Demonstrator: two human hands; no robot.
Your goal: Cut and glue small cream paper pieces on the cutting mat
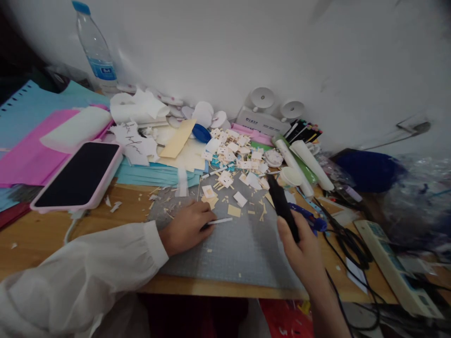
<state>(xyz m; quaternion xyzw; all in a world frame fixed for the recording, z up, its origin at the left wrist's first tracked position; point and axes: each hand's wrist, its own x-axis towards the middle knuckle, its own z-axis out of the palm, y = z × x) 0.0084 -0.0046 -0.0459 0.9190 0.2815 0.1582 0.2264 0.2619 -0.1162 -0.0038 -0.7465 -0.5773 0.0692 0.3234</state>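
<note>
My left hand (192, 226) rests on the grey cutting mat (246, 253), fingers curled round a thin white stick (223, 220) that points right. In my right hand (303, 244) is a long black tool (283, 204), tilted with its narrow end up and to the left; its exact kind is unclear. Small cream paper pieces lie on the mat beyond my hands, among them a white square (240, 199) and a yellow rectangle (234, 211). Behind them is a heap of small cut-paper pieces (236, 150), some with faces drawn on.
At left a phone (77, 176) lies near pink and blue paper sheets (31, 141). A water bottle (97, 51) stands by the wall. A blue tool (310, 218), black cables (352, 244) and a power strip (398, 267) lie at right. Paper rolls (312, 164) lean behind.
</note>
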